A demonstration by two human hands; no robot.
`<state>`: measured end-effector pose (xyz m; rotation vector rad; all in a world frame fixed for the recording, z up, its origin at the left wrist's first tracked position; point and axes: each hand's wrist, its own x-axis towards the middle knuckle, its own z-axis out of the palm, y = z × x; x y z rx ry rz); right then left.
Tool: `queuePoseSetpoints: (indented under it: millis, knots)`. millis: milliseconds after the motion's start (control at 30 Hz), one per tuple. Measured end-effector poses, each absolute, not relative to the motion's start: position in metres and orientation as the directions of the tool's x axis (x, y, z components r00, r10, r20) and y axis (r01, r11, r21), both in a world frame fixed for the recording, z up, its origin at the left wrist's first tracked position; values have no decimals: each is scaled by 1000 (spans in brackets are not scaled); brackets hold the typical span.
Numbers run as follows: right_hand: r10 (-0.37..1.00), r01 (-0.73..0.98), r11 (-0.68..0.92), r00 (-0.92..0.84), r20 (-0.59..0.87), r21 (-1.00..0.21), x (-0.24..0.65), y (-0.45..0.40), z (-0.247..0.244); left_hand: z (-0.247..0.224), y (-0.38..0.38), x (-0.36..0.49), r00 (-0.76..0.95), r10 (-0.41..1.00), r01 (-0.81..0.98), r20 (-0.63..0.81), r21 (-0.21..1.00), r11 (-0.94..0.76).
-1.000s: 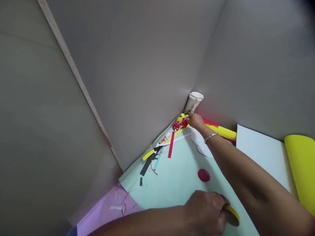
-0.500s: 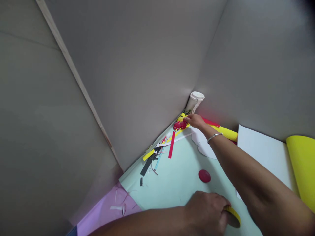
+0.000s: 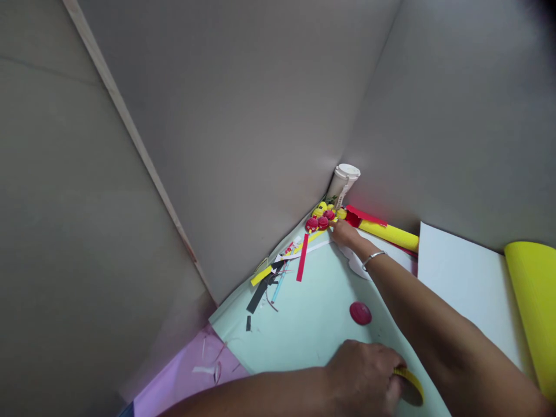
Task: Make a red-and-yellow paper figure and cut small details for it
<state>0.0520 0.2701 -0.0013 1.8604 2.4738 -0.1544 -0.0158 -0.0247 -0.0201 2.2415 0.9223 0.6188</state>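
Observation:
My left hand (image 3: 367, 373) is closed round the edge of a yellow round disc (image 3: 410, 387) with a ridged rim, low in the head view. Farther off, my right hand (image 3: 345, 233) reaches to a small heap of rounded red pieces (image 3: 322, 223) and yellow pieces (image 3: 319, 212). One fingertip points at the heap's near edge, close to or touching a red piece. Nothing shows in that hand, though its other fingers are partly hidden. A single red disc (image 3: 360, 313) lies on the pale green sheet (image 3: 313, 318) between my arms.
A white lidded cup (image 3: 344, 180) stands in the corner of two grey walls (image 3: 260, 116). Paper strips (image 3: 259, 294) lie along the left wall. On the right are a yellow roll (image 3: 391, 234), a white sheet (image 3: 464, 289) and a large yellow sheet (image 3: 532, 307).
My right hand has drawn back slightly from the heap, uncovering a red piece and a yellow piece there. My left hand keeps the yellow disc in nearly the same place.

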Motion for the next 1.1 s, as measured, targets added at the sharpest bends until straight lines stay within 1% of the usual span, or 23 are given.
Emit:
queuePoseSetpoints:
  millis: [200, 367, 467, 633, 700, 800, 933, 1100]
  knots:
    - [937, 946, 323, -322, -134, -14, 59, 253, 7, -19, -25, -17, 648, 735, 441, 199, 689, -575]
    - [936, 952, 301, -304, -175, -45, 66, 248, 17, -19, -26, -17, 643, 741, 452, 196, 684, -573]
    - [957, 964, 248, -258, -134, -92, 68, 255, 29, -21, -25, -17, 647, 733, 444, 211, 677, -587]
    - [989, 971, 145, -147, 4, -187, 57, 268, 43, -24, -24, -15, 652, 727, 445, 217, 667, -598]
    - [995, 973, 98, -96, 22, -211, 49, 271, 41, -25, -24, -14, 649, 731, 447, 209, 673, -589]
    - [999, 972, 54, -53, 12, -231, 38, 275, 34, -25, -23, -14, 648, 740, 451, 180, 693, -563]
    - [998, 970, 50, -55, -13, -240, 30, 279, 28, -22, -23, -15, 646, 752, 452, 133, 727, -517]
    - [991, 964, 125, -132, -15, -234, 31, 284, 34, -19, -24, -15, 645, 756, 445, 113, 749, -491]
